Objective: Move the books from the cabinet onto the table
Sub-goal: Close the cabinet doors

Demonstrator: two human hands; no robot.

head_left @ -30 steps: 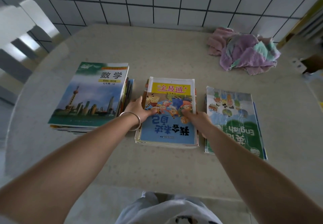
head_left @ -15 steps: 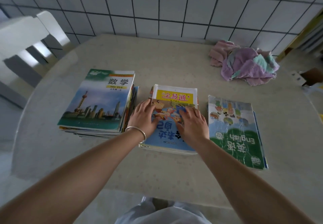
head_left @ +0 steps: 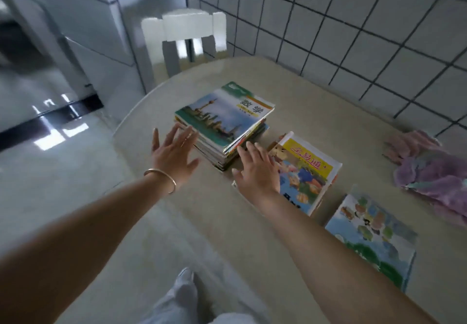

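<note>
Both hands reach over the near edge of the desk toward the tallest stack of books. On the left, the left hand has its fingers spread wide and straight, holding nothing; its fingertips sit right at the stack's near-left side, though motion blur makes it hard to say whether they actually touch. A thin metal bangle circles that wrist. On the other side, the right hand is likewise spread flat with fingers apart, palm down, its fingertips at the stack's near-right corner and its outer edge overlapping the neighbouring pile.

That tall stack is topped by a maths textbook showing a city skyline, and it lies on the desk toward the far left. Just beside it to the right sits a second, lower pile with a yellow-banded cartoon cover. Further right and nearer the viewer lies a thin book with a green and blue cover. A crumpled pink and purple cloth rests near the desk's right edge. Behind the desk stands a white chair against a tiled wall.
</note>
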